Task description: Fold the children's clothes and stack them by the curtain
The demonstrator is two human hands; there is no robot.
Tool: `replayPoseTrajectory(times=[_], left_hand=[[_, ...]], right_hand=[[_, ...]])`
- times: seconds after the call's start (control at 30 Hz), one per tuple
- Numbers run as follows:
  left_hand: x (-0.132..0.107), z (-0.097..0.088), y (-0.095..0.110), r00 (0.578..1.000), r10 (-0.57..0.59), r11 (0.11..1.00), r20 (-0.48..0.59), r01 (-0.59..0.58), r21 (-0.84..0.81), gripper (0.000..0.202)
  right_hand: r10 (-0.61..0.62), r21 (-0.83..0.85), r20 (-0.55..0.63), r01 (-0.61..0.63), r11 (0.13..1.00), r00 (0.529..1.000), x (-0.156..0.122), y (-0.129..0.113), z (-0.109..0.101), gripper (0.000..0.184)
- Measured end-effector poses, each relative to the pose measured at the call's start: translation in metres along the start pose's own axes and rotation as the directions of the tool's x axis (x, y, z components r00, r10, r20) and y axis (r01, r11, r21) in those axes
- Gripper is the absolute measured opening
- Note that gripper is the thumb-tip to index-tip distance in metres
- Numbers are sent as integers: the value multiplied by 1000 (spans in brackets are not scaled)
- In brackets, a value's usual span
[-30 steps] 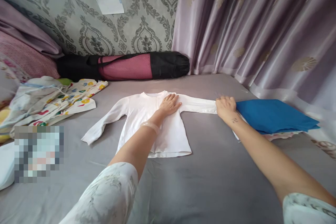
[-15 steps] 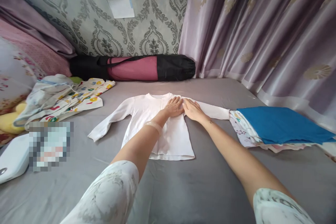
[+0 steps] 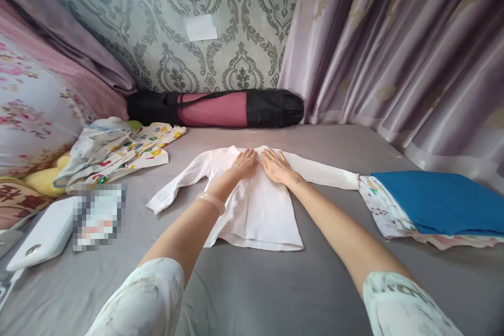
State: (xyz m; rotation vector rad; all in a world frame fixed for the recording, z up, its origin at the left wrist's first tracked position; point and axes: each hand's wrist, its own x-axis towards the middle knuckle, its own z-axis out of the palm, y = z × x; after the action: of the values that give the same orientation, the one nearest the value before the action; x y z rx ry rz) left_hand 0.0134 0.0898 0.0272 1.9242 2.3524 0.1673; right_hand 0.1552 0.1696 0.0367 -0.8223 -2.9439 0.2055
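Observation:
A white long-sleeved shirt (image 3: 255,210) lies spread flat on the grey bed sheet (image 3: 275,283), sleeves out to both sides. My left hand (image 3: 244,164) rests flat and open on the shirt's upper chest, near the collar. My right hand (image 3: 275,166) lies flat and open just beside it, fingers pointing to the collar. The two hands nearly touch at the middle of the shirt. The right sleeve's cuff reaches the folded stack at the right.
A folded blue cloth (image 3: 437,202) tops a stack of patterned clothes at the right. A heap of colourful printed clothes (image 3: 118,149) lies at the left. A rolled pink mat in a black bag (image 3: 220,108) lines the wall. A white device (image 3: 41,233) sits front left. Curtains (image 3: 394,47) hang right.
My right hand left the sleeve's cuff and slid inward to the shirt's chest, beside my left hand. Both hands then shifted a little toward the collar. The view turned left.

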Motion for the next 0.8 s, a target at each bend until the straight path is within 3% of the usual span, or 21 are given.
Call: replayPoseTrajectory(times=[0.13,0.3,0.47,0.6,0.67,0.8], left_hand=[[7,10,-6,998,-54,998,22,55,-33,57],[8,17,-9,997,-79,997,4,79,-10,61],[5,16,-8,997,-75,997,-6,75,-3,62],[3,15,-8,998,-62,998,-15,62,-28,61],[2,15,-7,999,-50,998,-17,50,-24,60],[1,15,-7,999,-41,999,-25,41,4,60]], right_hand=[[68,6,20,-69,998,997,21,-1,10,60],[87,30,29,-88,996,996,28,6,21,63],[96,116,54,-101,988,994,27,5,14,61],[146,253,7,-143,957,989,13,10,4,62],[203,250,-21,-191,949,979,-1,14,3,63],[273,185,32,-275,944,961,-30,23,8,65]])
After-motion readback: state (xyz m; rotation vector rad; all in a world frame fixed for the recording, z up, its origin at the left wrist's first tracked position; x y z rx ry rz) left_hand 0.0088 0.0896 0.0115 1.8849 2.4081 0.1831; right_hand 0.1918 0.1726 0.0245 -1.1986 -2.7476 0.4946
